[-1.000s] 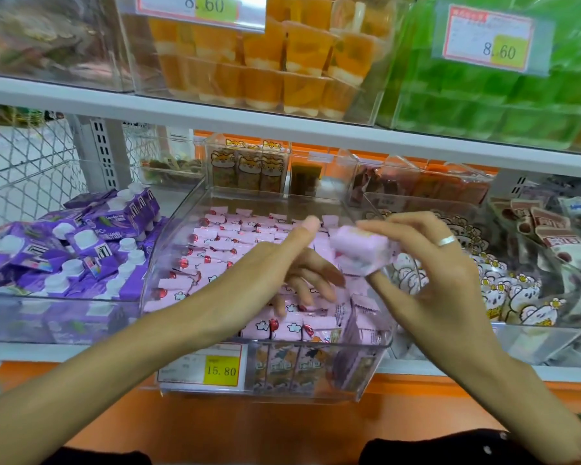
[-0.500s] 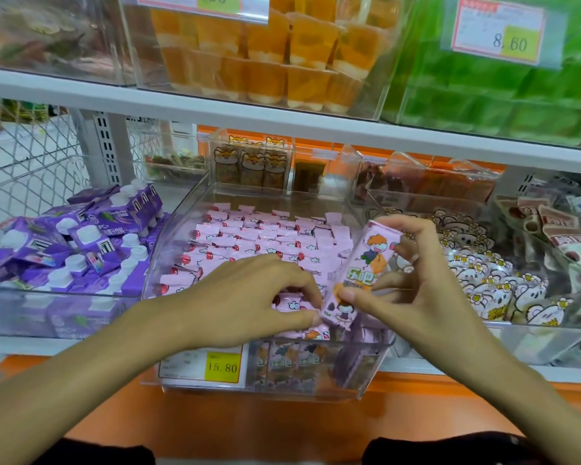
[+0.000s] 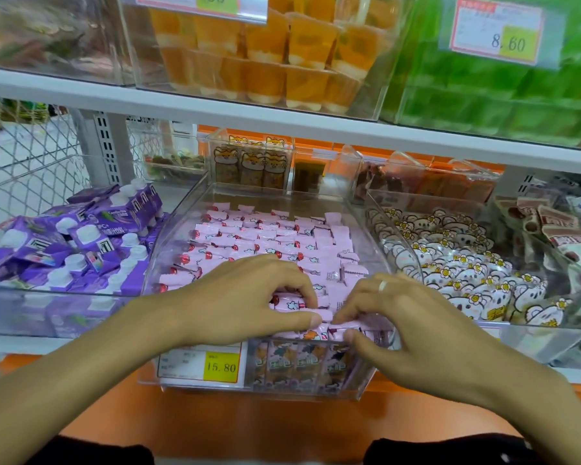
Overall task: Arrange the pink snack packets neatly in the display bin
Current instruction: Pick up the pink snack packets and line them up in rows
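Both hands met at the bin's (image 3: 356, 209) front row: the left hand (image 3: 249, 297) and right hand (image 3: 413, 317) each pinched one packet (image 3: 332, 332) lying crosswise between them.

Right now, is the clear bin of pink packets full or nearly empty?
Nearly full: pink packets cover the clear bin almost to its back wall.

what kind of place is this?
Most likely a snack or candy shop aisle: clear display bins of wrapped sweets on white shelving, with yellow price tags reading 15.80 and 8.60.
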### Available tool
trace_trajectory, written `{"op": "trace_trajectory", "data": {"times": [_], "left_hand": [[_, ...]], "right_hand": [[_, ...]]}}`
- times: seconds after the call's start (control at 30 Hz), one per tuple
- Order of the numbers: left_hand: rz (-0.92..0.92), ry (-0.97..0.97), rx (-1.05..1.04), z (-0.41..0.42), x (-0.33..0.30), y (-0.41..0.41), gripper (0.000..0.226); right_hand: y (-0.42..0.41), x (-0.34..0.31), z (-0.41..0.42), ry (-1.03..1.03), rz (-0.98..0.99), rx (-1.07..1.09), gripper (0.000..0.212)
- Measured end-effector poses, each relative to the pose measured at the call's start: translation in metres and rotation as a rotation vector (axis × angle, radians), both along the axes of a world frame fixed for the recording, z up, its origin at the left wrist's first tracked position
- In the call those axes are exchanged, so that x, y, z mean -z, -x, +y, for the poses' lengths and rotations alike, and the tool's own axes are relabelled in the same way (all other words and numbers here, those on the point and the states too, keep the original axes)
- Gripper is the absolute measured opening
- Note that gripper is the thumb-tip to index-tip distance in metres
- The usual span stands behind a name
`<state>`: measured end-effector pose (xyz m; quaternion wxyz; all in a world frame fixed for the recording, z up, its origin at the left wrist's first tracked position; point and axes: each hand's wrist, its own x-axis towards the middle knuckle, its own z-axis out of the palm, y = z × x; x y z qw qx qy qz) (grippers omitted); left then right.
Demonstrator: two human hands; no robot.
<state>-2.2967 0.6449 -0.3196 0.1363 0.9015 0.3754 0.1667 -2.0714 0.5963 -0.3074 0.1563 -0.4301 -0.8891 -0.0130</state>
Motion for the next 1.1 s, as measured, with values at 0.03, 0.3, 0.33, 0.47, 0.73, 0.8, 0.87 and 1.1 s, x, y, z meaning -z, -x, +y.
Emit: {"op": "trace_trajectory", "data": {"times": [0.03,0.3,0.33,0.47,0.73,0.8,0.87,1.1], "left_hand": [[-0.001,-0.003,-0.002,0.000,0.000,0.001,0.034],[-0.023,-0.059,-0.049,-0.003,0.002,0.000,0.038],[0.010,-0.073,-0.041,-0.004,0.004,-0.002,0.042],[0.136,-0.148,-0.033,-0.007,0.006,-0.007,0.055],[0.149,-0.222,-0.174,-0.009,0.015,-0.018,0.061],[0.179,-0.224,-0.167,-0.008,0.016,-0.018,0.064],[0.200,-0.232,-0.161,-0.007,0.016,-0.018,0.068],[0.222,-0.239,-0.164,-0.008,0.016,-0.018,0.066]], "right_hand": [[0.000,-0.001,0.000,0.017,0.018,0.004,0.018],[0.005,-0.011,0.015,-0.278,0.039,0.159,0.008],[0.007,-0.009,0.016,-0.276,-0.035,0.163,0.014],[0.011,0.000,0.018,-0.163,-0.212,0.202,0.034],[0.011,0.001,0.025,-0.023,-0.084,0.231,0.031],[0.012,0.002,0.025,-0.014,-0.090,0.239,0.034],[0.012,0.001,0.026,-0.031,-0.075,0.233,0.030],[0.017,-0.001,0.019,-0.258,-0.052,0.104,0.008]]}}
